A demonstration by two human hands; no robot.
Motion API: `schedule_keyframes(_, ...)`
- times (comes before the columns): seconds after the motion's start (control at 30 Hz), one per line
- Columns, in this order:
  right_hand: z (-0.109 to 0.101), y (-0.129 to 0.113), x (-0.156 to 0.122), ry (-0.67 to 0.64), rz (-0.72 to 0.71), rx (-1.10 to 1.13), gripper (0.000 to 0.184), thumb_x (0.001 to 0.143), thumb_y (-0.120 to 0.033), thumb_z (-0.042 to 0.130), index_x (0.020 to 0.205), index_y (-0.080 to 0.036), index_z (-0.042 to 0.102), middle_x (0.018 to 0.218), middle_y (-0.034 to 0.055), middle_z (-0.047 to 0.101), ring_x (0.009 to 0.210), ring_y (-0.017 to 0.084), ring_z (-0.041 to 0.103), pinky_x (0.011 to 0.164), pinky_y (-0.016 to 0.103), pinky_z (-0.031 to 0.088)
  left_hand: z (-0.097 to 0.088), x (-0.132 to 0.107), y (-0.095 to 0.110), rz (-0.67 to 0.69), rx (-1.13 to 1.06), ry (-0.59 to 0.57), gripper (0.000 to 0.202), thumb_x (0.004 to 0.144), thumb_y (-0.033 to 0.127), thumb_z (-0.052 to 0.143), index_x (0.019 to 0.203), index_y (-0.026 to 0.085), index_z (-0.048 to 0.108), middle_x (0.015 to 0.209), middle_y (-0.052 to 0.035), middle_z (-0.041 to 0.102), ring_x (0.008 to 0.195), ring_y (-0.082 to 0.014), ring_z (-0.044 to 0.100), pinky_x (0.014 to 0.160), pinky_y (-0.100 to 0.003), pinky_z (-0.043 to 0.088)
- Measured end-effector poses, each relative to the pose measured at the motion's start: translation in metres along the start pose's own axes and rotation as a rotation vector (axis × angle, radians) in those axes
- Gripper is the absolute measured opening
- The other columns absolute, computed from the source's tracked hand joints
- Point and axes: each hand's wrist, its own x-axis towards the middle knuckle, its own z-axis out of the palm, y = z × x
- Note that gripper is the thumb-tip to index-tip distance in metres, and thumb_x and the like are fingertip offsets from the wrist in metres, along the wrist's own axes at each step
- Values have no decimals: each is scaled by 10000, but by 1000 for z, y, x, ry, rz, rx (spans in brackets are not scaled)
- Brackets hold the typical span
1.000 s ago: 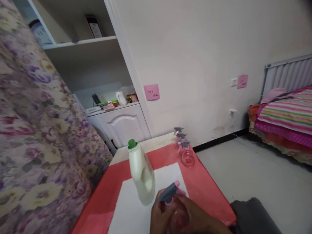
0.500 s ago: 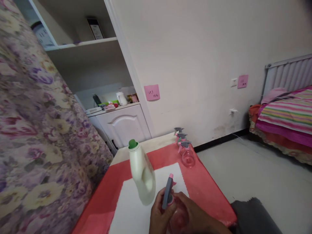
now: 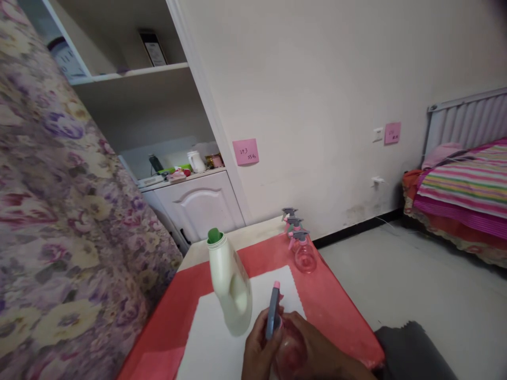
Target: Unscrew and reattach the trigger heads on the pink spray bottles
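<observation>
A pink spray bottle (image 3: pixel 288 352) stands at the near edge of the table, topped by a grey and pink trigger head (image 3: pixel 273 309). My left hand (image 3: pixel 256 353) is closed around the neck and trigger head. My right hand (image 3: pixel 317 351) wraps the bottle's body from the right. A white jug with a green cap (image 3: pixel 229 285) stands just left of my hands on a white cloth (image 3: pixel 216 343). Three more pink spray bottles (image 3: pixel 301 248) stand in a row at the table's far right.
The table carries a red covering (image 3: pixel 336 311). A floral curtain (image 3: pixel 59 237) hangs close on the left. A white cabinet with shelves (image 3: pixel 198 203) stands behind the table. A bed with striped bedding (image 3: pixel 463 195) is at the right, across bare floor.
The trigger head has turned on the bottle: a second ago its nozzle pointed right, now it points away from me. My hands have stayed on the bottle.
</observation>
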Motion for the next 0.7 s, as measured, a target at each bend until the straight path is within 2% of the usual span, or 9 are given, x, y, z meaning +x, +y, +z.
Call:
schedule_keyframes(0.07,0,1,0,9,-5,-14,911,483,-133,783,1338,-278,503,1297,69,588,1183,320,566,987,441,469,-1,-2,5,-10,-2,-15,442,707,435,782,1079,202,732,1114,-109,747,1061,-301,658,967,-386,483)
schedule_keyframes(0.17,1,-11,0,-3,-42,-21,825,499,-137,774,1281,-266,542,1237,56,615,1139,309,587,977,429,472,0,-3,8,-14,3,20,365,685,413,803,967,190,741,1011,-101,767,981,-290,681,913,-377,509)
schedule_keyframes(0.27,2,-24,-1,6,-65,-18,648,569,-122,711,1190,-258,583,1129,29,645,1069,268,620,954,401,485,3,0,2,2,5,83,315,643,387,833,855,186,715,905,-82,761,878,-266,690,820,-346,535)
schedule_keyframes(0.33,3,-25,0,6,-61,-29,616,575,-113,695,1164,-254,586,1110,25,645,1042,254,629,936,389,496,4,3,-5,20,-5,124,320,616,363,851,835,191,694,861,-66,750,852,-255,687,795,-330,534)
schedule_keyframes(0.47,5,-7,1,41,-61,-104,643,532,-139,741,1144,-249,579,1146,38,629,1050,263,611,936,403,494,6,6,-7,41,-42,191,356,597,343,865,853,192,669,882,-69,746,903,-257,680,823,-331,526)
schedule_keyframes(0.57,6,12,2,81,-67,-118,748,523,-160,766,1225,-260,530,1199,54,603,1103,278,586,957,415,483,7,3,7,14,-46,193,379,596,333,869,890,185,681,919,-70,749,900,-245,675,809,-318,533)
schedule_keyframes(0.7,8,23,3,90,-73,-105,798,520,-172,779,1260,-273,496,1200,58,596,1091,280,596,947,421,492,8,-2,29,4,-52,244,356,618,346,851,897,176,708,903,-60,746,807,-219,667,694,-278,537)
